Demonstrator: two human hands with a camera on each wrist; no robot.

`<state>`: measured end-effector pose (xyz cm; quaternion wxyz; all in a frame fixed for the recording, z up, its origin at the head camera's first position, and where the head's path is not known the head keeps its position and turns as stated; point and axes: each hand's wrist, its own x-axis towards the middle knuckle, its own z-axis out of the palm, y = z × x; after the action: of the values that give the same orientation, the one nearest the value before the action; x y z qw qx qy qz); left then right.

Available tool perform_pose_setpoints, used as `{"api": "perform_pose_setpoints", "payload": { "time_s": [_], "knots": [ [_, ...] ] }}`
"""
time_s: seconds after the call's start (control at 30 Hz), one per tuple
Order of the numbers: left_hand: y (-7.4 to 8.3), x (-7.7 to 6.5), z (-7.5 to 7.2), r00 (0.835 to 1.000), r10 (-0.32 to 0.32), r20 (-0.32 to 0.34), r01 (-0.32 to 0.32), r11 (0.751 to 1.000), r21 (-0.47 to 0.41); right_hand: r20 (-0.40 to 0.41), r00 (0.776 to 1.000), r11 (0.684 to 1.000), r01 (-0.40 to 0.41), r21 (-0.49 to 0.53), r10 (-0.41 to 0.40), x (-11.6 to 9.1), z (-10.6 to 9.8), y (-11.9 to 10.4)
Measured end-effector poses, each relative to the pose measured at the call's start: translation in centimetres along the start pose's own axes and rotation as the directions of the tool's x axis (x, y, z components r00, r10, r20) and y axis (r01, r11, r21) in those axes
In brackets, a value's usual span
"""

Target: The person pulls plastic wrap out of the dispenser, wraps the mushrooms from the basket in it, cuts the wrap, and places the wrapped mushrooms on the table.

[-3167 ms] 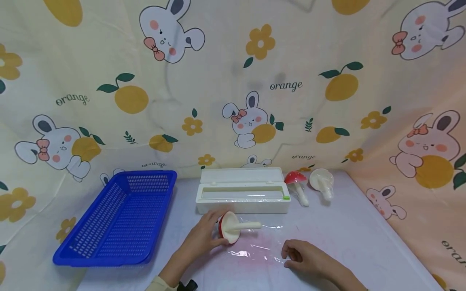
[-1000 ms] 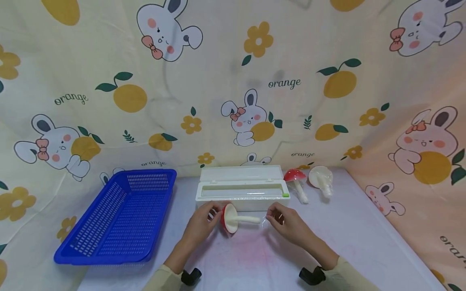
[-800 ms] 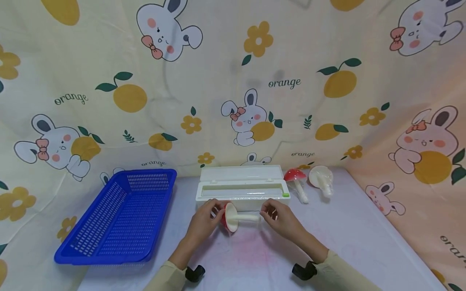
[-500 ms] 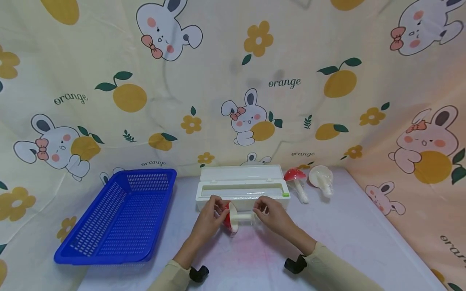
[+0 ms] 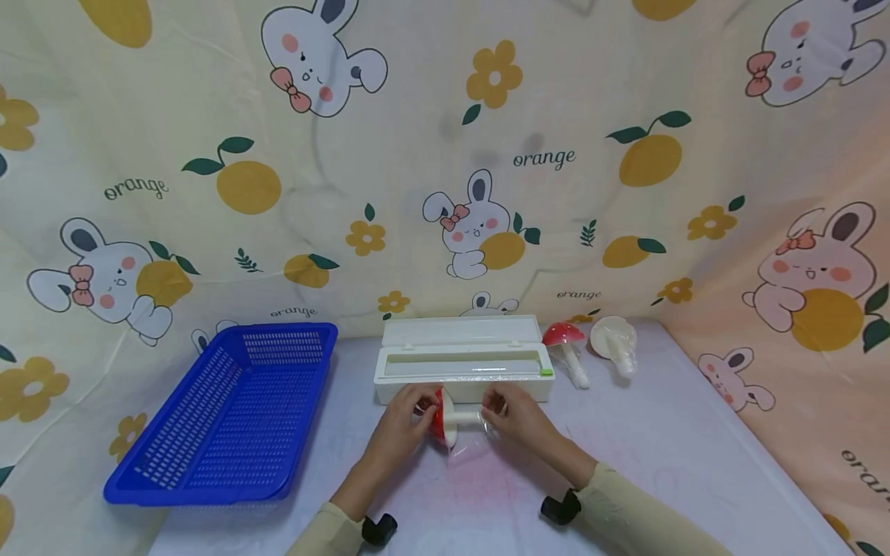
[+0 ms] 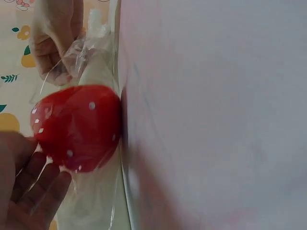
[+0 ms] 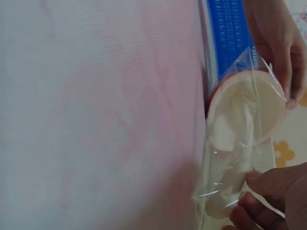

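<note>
A toy mushroom [image 5: 446, 418] with a red, white-dotted cap and cream stem lies on its side on the table, stem to the right. Clear plastic wrap [image 7: 247, 115] covers its cream underside and stem. My left hand [image 5: 398, 425] pinches the cap's edge, where the wrap also lies. In the left wrist view the red cap [image 6: 79, 127] shows above the curled fingers. My right hand [image 5: 521, 417] pinches the wrap beside the stem's end; in the right wrist view its thumb and fingers meet at the film near the stem [image 7: 225, 201].
Behind the hands stands a white plastic-wrap dispenser [image 5: 462, 390] with its lid raised. A blue mesh basket [image 5: 292, 494] is on the left. Two more toy mushrooms, one cap up [image 5: 565, 336] and one underside up [image 5: 612, 344], lie back right.
The right hand has moved from the film's near right part in to the stem's end. The wrap, once flat on the table, is now lifted round the mushroom. The left hand stays at the cap.
</note>
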<state>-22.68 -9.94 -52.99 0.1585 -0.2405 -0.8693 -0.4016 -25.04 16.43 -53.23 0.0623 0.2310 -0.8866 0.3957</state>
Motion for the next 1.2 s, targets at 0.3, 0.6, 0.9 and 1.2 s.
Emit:
{"api": "perform_pose_setpoints", "payload": {
  "time_s": [0.3,0.6,0.9,1.2],
  "knots": [
    [-0.4,-0.9,-1.3,0.979,0.051,0.197,-0.079,0.987,0.139,0.058,0.998,0.999,-0.035,0.027,0.034,-0.9,-0.7,0.2],
    [-0.3,-0.8,-1.2,0.974,0.058,0.218,-0.117,0.956,0.27,0.154,0.988,0.996,0.045,-0.077,-0.033,-1.4,-0.8,1.4],
    [-0.2,-0.4,-0.4,0.977,0.061,0.205,-0.13,0.93,0.345,0.123,0.992,0.993,0.041,-0.111,-0.027,-1.3,-0.4,1.5],
    [-0.3,-0.1,-0.6,0.968,0.183,0.169,-0.229,0.921,0.316,0.08,0.996,0.999,0.042,-0.011,-0.041,-1.9,-1.4,1.5]
  ]
}}
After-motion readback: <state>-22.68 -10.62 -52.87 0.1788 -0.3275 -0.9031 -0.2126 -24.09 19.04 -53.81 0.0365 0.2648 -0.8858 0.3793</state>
